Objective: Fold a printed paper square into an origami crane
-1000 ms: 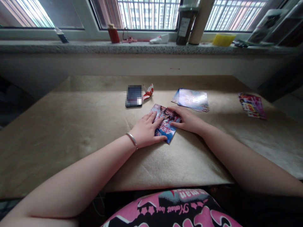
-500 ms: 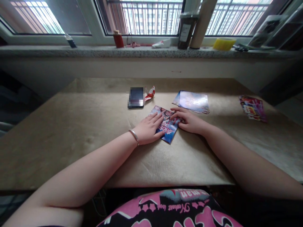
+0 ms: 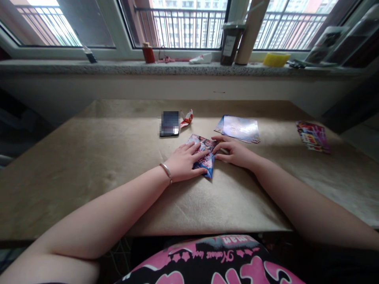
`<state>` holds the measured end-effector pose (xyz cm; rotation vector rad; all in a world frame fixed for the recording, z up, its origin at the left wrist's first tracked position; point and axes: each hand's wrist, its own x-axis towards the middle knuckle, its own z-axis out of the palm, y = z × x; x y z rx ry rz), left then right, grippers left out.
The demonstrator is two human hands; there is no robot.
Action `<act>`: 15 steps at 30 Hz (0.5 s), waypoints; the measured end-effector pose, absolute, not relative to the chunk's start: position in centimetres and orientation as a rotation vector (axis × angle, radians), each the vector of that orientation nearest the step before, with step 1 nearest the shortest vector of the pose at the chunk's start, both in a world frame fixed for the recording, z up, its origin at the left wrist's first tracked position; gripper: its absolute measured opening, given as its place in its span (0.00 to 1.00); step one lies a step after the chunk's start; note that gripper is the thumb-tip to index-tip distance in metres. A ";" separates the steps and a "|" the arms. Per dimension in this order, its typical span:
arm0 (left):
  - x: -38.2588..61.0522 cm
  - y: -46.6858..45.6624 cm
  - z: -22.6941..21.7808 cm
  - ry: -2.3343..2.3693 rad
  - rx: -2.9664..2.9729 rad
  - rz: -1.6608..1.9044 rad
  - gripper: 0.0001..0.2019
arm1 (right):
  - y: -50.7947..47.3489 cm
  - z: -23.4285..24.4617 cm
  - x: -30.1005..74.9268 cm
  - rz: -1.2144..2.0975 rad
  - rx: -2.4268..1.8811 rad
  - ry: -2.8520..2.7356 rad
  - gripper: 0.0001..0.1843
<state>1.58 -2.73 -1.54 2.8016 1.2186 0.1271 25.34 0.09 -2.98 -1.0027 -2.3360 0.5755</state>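
Observation:
A colourful printed paper sheet (image 3: 204,157) lies folded on the tan table (image 3: 89,165), near its middle. My left hand (image 3: 183,162), with a silver bracelet at the wrist, lies flat on the sheet's left part, fingers stretched out. My right hand (image 3: 232,152) presses on the sheet's right edge with bent fingers, pushing that side over toward the left. Neither hand lifts the sheet off the table.
A dark phone (image 3: 169,123) and a red-and-white wrapper (image 3: 187,117) lie just beyond the hands. A stack of shiny sheets (image 3: 240,128) sits to the right, another printed sheet (image 3: 312,136) at far right. The windowsill (image 3: 177,69) holds a red cup, a dark jar, a cardboard tube and a yellow sponge.
My right hand has slid leftward over the sheet, folding its right side in, so the visible sheet is narrower. My left hand has stayed pressed in place. The camera tilted slightly.

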 end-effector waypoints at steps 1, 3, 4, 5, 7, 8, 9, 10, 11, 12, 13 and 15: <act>1.6 -2.8 -1.6 1.221 2.801 0.132 0.32 | 0.0 -3.0 25.2 0.562 -1.016 -2.326 0.07; 1.5 -2.9 -1.6 1.225 2.803 0.138 0.32 | -0.1 -3.0 24.9 0.530 -1.051 -2.310 0.07; 1.5 -2.9 -1.6 1.227 2.804 0.138 0.32 | -0.1 -3.0 24.8 0.514 -1.074 -2.299 0.06; 1.5 -2.9 -1.7 1.229 2.805 0.136 0.32 | -0.1 -3.0 24.8 0.500 -1.101 -2.284 0.06; 1.5 -2.9 -1.7 1.231 2.810 0.127 0.32 | -0.2 -2.9 24.6 0.482 -1.159 -2.236 0.06; 1.5 -2.8 -1.7 1.233 2.811 0.121 0.32 | -0.2 -2.9 24.6 0.481 -1.183 -2.213 0.06; 1.5 -2.8 -1.7 1.236 2.809 0.114 0.32 | -0.1 -2.8 24.5 0.486 -1.198 -2.196 0.06; 1.5 -2.8 -1.7 1.241 2.806 0.107 0.32 | -0.1 -2.8 24.5 0.496 -1.206 -2.181 0.06; 1.6 -2.8 -1.7 1.249 2.800 0.101 0.32 | -0.1 -2.8 24.5 0.512 -1.205 -2.169 0.06; 1.6 -2.7 -1.7 1.256 2.794 0.095 0.32 | -0.1 -2.8 24.4 0.533 -1.198 -2.158 0.05; 1.6 -2.7 -1.7 1.262 2.790 0.091 0.32 | 0.0 -2.7 24.4 0.555 -1.188 -2.146 0.04; 1.7 -2.7 -1.7 1.268 2.785 0.089 0.32 | 0.0 -2.7 24.4 0.604 -1.179 -2.125 0.03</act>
